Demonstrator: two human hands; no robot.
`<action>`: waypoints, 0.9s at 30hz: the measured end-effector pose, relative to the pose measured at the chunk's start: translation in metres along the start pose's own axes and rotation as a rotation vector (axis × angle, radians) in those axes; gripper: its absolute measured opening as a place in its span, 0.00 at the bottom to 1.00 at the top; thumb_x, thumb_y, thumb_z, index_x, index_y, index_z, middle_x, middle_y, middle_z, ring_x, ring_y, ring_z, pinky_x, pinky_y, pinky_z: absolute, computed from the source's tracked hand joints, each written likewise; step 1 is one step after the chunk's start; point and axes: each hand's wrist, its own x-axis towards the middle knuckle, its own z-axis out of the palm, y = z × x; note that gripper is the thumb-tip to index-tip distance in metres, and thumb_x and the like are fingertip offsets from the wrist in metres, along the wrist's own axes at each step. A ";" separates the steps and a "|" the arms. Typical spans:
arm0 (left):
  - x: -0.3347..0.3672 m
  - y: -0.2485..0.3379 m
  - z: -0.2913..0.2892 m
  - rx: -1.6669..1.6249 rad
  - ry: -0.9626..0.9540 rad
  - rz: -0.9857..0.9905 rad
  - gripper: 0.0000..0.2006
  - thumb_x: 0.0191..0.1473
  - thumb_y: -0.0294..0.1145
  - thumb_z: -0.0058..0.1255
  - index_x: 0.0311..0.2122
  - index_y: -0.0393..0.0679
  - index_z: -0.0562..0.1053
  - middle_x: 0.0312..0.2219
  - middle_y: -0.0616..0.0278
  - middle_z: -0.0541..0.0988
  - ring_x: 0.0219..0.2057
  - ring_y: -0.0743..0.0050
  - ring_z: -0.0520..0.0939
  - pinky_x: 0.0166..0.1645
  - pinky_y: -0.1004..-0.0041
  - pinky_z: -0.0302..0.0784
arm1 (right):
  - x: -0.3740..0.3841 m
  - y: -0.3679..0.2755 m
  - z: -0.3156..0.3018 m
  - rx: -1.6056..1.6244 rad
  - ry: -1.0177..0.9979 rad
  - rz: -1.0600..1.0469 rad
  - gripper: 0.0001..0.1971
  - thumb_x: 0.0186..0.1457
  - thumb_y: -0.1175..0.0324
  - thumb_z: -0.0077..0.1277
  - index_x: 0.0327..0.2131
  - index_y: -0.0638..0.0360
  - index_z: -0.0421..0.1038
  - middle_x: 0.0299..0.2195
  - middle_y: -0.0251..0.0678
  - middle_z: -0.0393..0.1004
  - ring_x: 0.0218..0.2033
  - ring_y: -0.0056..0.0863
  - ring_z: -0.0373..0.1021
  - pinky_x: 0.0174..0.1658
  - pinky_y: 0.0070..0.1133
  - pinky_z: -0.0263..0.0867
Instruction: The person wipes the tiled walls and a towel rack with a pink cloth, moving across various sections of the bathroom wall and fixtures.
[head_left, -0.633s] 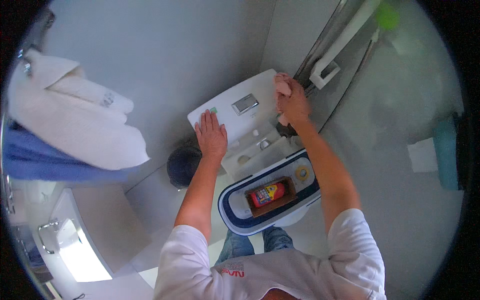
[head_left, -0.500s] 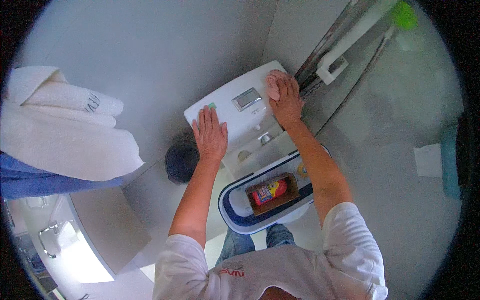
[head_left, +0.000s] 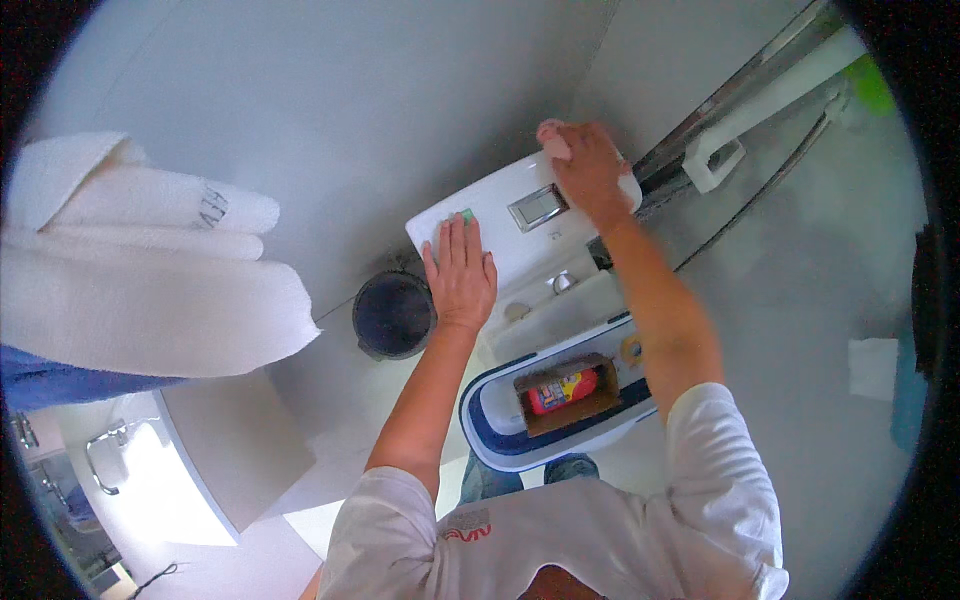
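The white cistern lid [head_left: 500, 235] lies under both your hands, against the grey wall. Your left hand [head_left: 461, 272] rests flat on its near-left part, fingers spread. Your right hand [head_left: 585, 165] is closed over a pink cloth [head_left: 553, 146] at the lid's far-right corner, beyond the flush button [head_left: 537, 207].

My view is bright and evenly lit, washed slightly blue. Glare blows out the basin [head_left: 150, 470] at lower left. Fisheye bends the edges, and my right hand [head_left: 590, 165] blurs slightly.
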 end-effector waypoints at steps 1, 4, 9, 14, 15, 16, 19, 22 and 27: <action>0.000 0.002 -0.001 -0.028 0.002 -0.001 0.30 0.55 0.39 0.45 0.62 0.44 0.57 0.64 0.58 0.55 0.65 0.58 0.53 0.66 0.51 0.42 | 0.002 -0.010 0.001 0.018 -0.068 0.051 0.19 0.48 0.59 0.54 0.44 0.52 0.72 0.42 0.41 0.75 0.44 0.43 0.70 0.54 0.38 0.60; 0.002 0.003 -0.001 -0.108 0.041 -0.021 0.30 0.54 0.39 0.46 0.62 0.44 0.57 0.64 0.58 0.55 0.65 0.57 0.53 0.66 0.51 0.41 | 0.009 -0.026 0.015 0.060 -0.171 0.109 0.18 0.47 0.58 0.53 0.43 0.51 0.74 0.39 0.41 0.76 0.45 0.42 0.70 0.53 0.39 0.60; -0.001 -0.001 -0.003 -0.272 0.109 -0.042 0.31 0.53 0.39 0.47 0.62 0.45 0.56 0.64 0.56 0.54 0.65 0.55 0.53 0.66 0.50 0.41 | 0.016 -0.082 0.020 0.140 -0.320 0.052 0.18 0.47 0.59 0.52 0.43 0.50 0.74 0.39 0.40 0.77 0.44 0.42 0.71 0.50 0.39 0.63; -0.002 -0.001 -0.006 -0.435 0.187 -0.074 0.30 0.57 0.45 0.44 0.62 0.44 0.56 0.63 0.53 0.55 0.64 0.52 0.54 0.65 0.51 0.43 | 0.000 -0.148 0.031 0.127 -0.278 -0.054 0.20 0.45 0.62 0.53 0.45 0.47 0.73 0.41 0.37 0.76 0.44 0.39 0.71 0.50 0.36 0.63; 0.001 -0.001 -0.006 -0.552 0.282 -0.071 0.29 0.58 0.47 0.41 0.61 0.42 0.57 0.62 0.51 0.56 0.63 0.51 0.56 0.65 0.52 0.45 | -0.006 -0.155 0.035 0.154 -0.249 -0.068 0.20 0.45 0.61 0.53 0.45 0.48 0.72 0.42 0.37 0.75 0.46 0.38 0.70 0.52 0.35 0.62; 0.007 -0.006 -0.008 -0.665 0.378 -0.075 0.29 0.60 0.50 0.38 0.60 0.41 0.58 0.61 0.49 0.58 0.63 0.50 0.57 0.65 0.54 0.46 | -0.012 -0.165 0.037 0.186 -0.223 -0.088 0.20 0.45 0.61 0.53 0.46 0.49 0.72 0.44 0.37 0.74 0.47 0.37 0.69 0.53 0.35 0.60; 0.015 -0.024 -0.013 -0.904 0.535 -0.109 0.30 0.62 0.53 0.33 0.58 0.37 0.60 0.59 0.44 0.62 0.61 0.47 0.61 0.64 0.57 0.51 | -0.034 -0.196 0.033 0.233 -0.146 -0.131 0.22 0.46 0.60 0.53 0.47 0.51 0.70 0.48 0.39 0.71 0.52 0.37 0.64 0.58 0.35 0.54; 0.017 -0.040 -0.024 -0.794 0.466 -0.166 0.28 0.62 0.49 0.35 0.57 0.36 0.62 0.57 0.42 0.63 0.60 0.43 0.61 0.63 0.55 0.52 | -0.063 -0.218 0.012 0.416 -0.232 0.048 0.26 0.46 0.58 0.53 0.50 0.52 0.67 0.52 0.40 0.68 0.56 0.39 0.60 0.61 0.36 0.49; 0.042 -0.023 -0.027 -0.382 0.186 -0.043 0.27 0.60 0.45 0.37 0.59 0.39 0.61 0.59 0.45 0.61 0.62 0.44 0.58 0.64 0.50 0.48 | -0.089 -0.198 0.006 0.479 -0.238 0.090 0.30 0.50 0.60 0.50 0.58 0.52 0.60 0.55 0.44 0.64 0.58 0.46 0.57 0.58 0.44 0.51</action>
